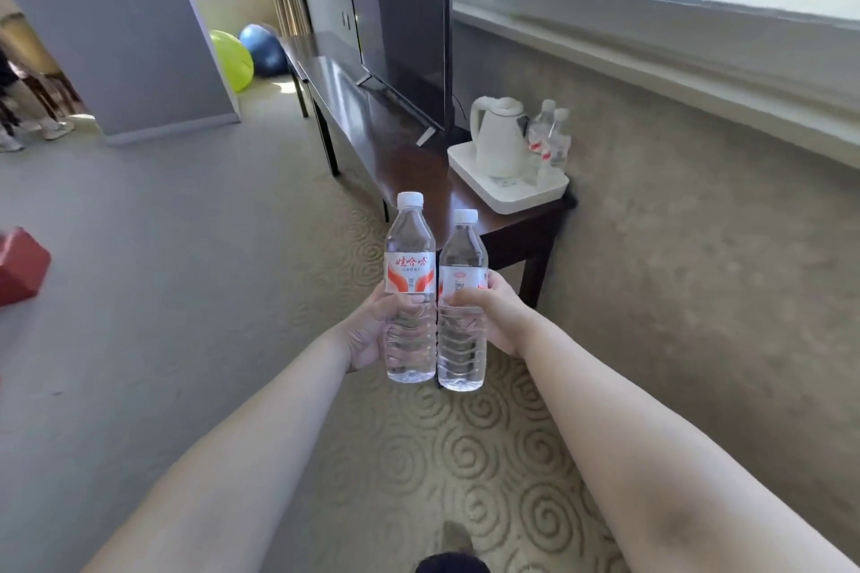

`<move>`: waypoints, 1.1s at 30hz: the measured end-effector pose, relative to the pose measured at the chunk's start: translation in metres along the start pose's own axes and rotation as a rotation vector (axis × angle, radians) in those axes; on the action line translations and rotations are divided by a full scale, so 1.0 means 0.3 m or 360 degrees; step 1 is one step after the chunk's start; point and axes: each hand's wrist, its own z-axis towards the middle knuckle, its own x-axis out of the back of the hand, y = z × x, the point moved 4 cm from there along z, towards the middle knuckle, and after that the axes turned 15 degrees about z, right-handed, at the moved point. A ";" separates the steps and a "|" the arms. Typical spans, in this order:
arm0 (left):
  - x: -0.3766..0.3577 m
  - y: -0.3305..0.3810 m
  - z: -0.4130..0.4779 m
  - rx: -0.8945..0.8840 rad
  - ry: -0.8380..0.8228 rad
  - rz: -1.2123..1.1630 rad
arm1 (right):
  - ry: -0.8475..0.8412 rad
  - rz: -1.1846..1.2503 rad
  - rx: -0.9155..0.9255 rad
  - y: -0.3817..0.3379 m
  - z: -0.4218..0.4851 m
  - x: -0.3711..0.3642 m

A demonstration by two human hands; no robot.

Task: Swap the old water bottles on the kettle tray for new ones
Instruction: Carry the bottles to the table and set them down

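Your left hand (367,330) is wrapped around one full water bottle (409,293) at its lower half, and your right hand (498,316) is clamped the same way on a second full bottle (463,307). You hold both upright, caps up, side by side and touching or nearly so, out in front of you over the patterned carpet (465,456). Gripped low like that, each can likely be stood straight down on its base. These two look like the new ones, carried in together so both can be swapped on one trip.

Further on, at the near end of the dark wooden counter (488,219), sits the white kettle tray (488,191). On it stands one white electric kettle (495,140), and just beside the kettle, on the wall side, two old water bottles (551,140) stand upright, close together. With both hands full, I judge you'll need to set one bottle down before lifting those out.

Beyond the tray, one television (400,23) stands on the same counter.

So: two bottles held, two on the tray, one kettle, one tray.
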 end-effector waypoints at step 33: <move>0.800 0.436 1.581 0.0171 -0.0907 0.0306 | 0.1010 0.0349 0.0323 -0.506 1.388 -0.026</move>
